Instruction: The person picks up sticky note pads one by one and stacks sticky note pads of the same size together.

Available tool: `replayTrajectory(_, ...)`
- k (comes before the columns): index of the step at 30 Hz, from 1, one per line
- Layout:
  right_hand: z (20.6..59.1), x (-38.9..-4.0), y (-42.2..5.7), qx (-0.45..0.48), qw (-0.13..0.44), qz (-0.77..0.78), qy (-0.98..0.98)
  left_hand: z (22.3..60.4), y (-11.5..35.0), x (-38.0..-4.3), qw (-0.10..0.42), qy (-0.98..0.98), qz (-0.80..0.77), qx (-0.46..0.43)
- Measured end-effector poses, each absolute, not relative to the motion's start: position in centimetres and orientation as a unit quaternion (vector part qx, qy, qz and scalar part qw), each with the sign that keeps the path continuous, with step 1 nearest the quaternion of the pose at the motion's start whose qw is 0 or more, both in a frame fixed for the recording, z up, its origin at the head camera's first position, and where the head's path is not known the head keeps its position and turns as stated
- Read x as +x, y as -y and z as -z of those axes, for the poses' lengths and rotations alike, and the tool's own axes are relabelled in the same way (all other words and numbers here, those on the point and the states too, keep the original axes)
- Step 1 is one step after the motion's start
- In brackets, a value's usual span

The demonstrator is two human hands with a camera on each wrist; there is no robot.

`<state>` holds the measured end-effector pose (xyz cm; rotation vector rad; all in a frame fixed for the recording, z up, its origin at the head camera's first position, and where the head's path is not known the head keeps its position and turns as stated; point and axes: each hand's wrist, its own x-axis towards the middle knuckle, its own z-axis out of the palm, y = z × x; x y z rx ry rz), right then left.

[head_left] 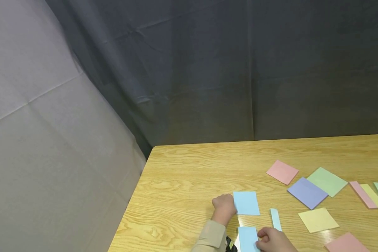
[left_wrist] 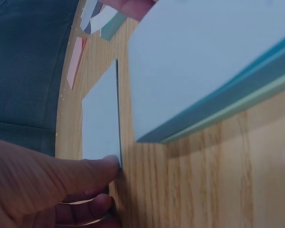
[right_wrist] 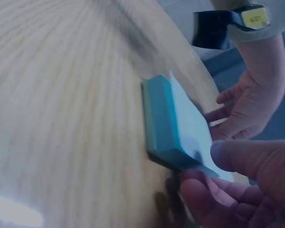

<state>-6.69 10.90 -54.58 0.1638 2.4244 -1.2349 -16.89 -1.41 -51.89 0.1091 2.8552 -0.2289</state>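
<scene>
In the head view my left hand (head_left: pixel 223 207) is at the left edge of a thin square pad of blue sticky notes (head_left: pixel 246 203) on the table. The left wrist view shows the thumb on a corner of that pad (left_wrist: pixel 102 118), with the other fingers curled beside it. Nearer to me lies a thicker sticky note stack (head_left: pixel 247 239), blue on top with a pale green layer beneath (right_wrist: pixel 152 123). My right hand (head_left: pixel 274 240) pinches the edge of its top blue sheet (right_wrist: pixel 192 123) between thumb and index finger. That sheet stands slightly raised from the stack along one side.
A narrow blue strip (head_left: pixel 275 219) lies just beyond my right hand. Further right are pink (head_left: pixel 282 172), purple (head_left: pixel 307 193), green (head_left: pixel 327 181) and yellow (head_left: pixel 319 220) pads, another pink pad (head_left: pixel 347 243) and several narrow strips (head_left: pixel 363 195). Dark cloth hangs behind the wooden table (head_left: pixel 176 168).
</scene>
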Motion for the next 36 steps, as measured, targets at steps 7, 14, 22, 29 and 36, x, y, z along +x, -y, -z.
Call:
replayTrajectory(7,53.0,-6.6,-12.5,-0.007,0.185,0.477,-0.859,51.9,1.5,-16.8,0.139,-0.987,0.077,0.039)
replayTrajectory(14,52.3,-6.7,-15.1,-0.091,0.170,0.476,-0.858,52.1,1.7,-16.9,0.148,-0.985,0.078,0.036)
replayTrajectory(22,52.5,-6.9,-16.9,-0.107,0.146,0.459,-0.870,52.1,2.0,-16.7,0.157,-0.984,0.079,0.033)
replayTrajectory(29,52.3,-6.5,-17.3,-0.083,0.151,0.452,-0.875,52.0,2.2,-16.0,0.154,-0.983,0.092,0.038)
replayTrajectory(36,52.4,-6.4,-17.7,-0.072,0.163,0.451,-0.874,52.0,1.9,-15.9,0.152,-0.982,0.108,0.040)
